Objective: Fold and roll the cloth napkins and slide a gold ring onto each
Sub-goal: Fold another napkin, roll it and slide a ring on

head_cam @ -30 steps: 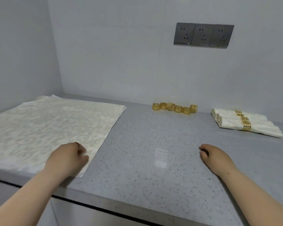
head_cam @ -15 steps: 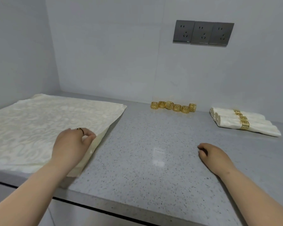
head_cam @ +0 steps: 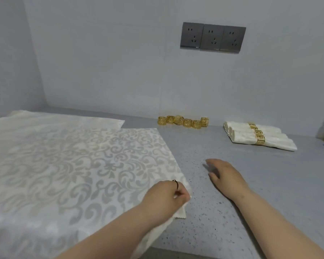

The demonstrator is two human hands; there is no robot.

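The left hand [head_cam: 166, 195] pinches the napkin [head_cam: 73, 165] corner, and just beside its fingers the right hand [head_cam: 226, 176] is loose, holding nothing.

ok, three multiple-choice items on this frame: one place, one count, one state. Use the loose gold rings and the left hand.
1. Where on the grey speckled counter do the loose gold filigree rings lie? A) by the back wall, between the flat cream patterned napkin and the rolled ringed napkins; B) on the flat napkin; C) at the front edge.
2. How many loose rings? A) four; B) six; C) nine.
3. What does the left hand do? A) lies flat on the counter; B) pinches the flat napkin's near corner; C) holds a napkin ring.
1 A: they line the wall's foot. 2 B: six in a row. 3 B: fingers curl on the corner.
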